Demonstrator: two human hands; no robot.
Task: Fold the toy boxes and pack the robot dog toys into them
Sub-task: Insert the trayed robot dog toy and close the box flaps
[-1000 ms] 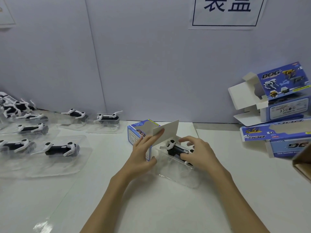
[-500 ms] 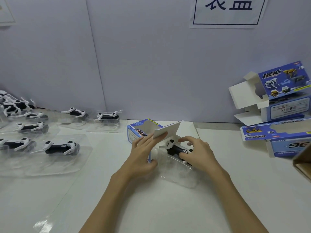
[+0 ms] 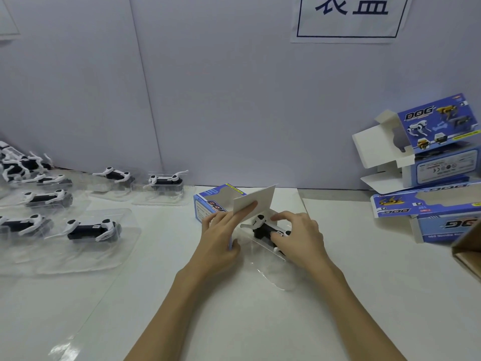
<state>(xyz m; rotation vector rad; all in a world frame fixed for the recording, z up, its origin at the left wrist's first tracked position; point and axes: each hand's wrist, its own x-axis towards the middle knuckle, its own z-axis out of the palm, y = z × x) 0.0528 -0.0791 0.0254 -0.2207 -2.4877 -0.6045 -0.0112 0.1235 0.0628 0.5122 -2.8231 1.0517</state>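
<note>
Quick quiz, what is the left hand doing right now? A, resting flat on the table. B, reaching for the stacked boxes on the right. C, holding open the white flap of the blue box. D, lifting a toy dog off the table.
C: the left hand holds the blue box, its fingers pressing the white flap up, while the right hand holds the toy dog in its clear tray at the opening.
</note>
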